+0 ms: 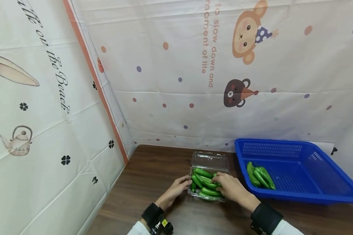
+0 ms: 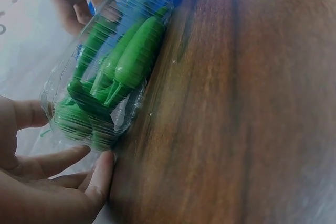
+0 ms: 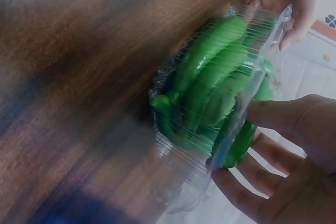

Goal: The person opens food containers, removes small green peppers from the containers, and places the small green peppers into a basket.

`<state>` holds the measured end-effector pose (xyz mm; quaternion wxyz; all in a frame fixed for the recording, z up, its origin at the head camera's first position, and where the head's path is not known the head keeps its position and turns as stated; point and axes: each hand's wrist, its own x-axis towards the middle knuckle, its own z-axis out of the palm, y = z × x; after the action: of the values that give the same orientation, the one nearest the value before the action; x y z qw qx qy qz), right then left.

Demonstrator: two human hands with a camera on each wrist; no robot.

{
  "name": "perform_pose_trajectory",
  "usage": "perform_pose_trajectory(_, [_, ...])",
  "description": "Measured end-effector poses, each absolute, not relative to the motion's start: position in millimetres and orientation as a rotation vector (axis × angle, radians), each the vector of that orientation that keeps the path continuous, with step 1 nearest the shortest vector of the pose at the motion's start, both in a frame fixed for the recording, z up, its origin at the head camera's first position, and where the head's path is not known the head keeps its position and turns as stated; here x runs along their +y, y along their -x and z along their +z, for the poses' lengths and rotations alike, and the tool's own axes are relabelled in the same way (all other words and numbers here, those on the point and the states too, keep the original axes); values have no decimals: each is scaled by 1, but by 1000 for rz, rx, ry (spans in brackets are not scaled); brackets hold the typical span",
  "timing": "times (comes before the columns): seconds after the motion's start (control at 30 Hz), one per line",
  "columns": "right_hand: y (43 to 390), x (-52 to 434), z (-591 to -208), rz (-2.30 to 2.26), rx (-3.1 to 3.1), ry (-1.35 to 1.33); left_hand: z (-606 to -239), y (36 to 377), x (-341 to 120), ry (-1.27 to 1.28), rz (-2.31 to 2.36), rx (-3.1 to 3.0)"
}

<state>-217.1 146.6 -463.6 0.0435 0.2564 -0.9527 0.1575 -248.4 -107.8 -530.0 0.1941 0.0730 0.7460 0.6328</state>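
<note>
Peppers (image 1: 206, 183), green and glossy, fill the clear plastic clamshell box (image 1: 207, 163) that sits on the brown wooden table (image 1: 153, 169) right in front of me, its lid tipped open toward the far wall. From my head view I see my left hand (image 1: 178, 186) against the box's left side with the fingers lying fairly straight along it, and my right hand (image 1: 227, 185) laid over the right end of the peppers, fingers bent down onto them; whether it actually pinches one I cannot tell from there. My left wrist view shows what the head view hides: my left fingers (image 2: 100, 174) are relaxed and just touching the box's lower corner, gripping nothing. My right wrist view, blurred, shows my right fingers (image 3: 247, 187) spread under and beside the box's thin plastic edge with a pepper tip poking out against them; a firm grip is not clear there either. Only the head view takes in the blue plastic basket (image 1: 311, 192) well to the right of the box, holding a small bunch of green peppers (image 1: 260, 176) near its left wall.
</note>
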Motion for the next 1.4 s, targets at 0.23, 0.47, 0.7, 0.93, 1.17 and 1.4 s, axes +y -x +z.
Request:
perform_pose_trajectory(0.23, [218,148,-450,503,-2833,-723,-529,242,-105,-206,1756,2177])
perform_pose_trajectory(0.47, [216,153,-440,526,-2803,-713,-525,234,-102,-191,1691,2389])
perform_pose_trajectory(0.7, [217,159,-442,544,-2823,-702,-526,234,-99,-172,1829,2257])
perform_pose_trajectory(0.93, [219,164,-435,539,-2785,-704,-527,234,-97,-142,1862,2222])
perform_pose_trajectory(1.17, [224,163,-420,447,-2665,-730,-527,234,-96,-91,1873,2197])
perform_pose_trajectory(1.4, [224,166,-406,423,-2531,-699,-525,236,-97,-95,1825,2199])
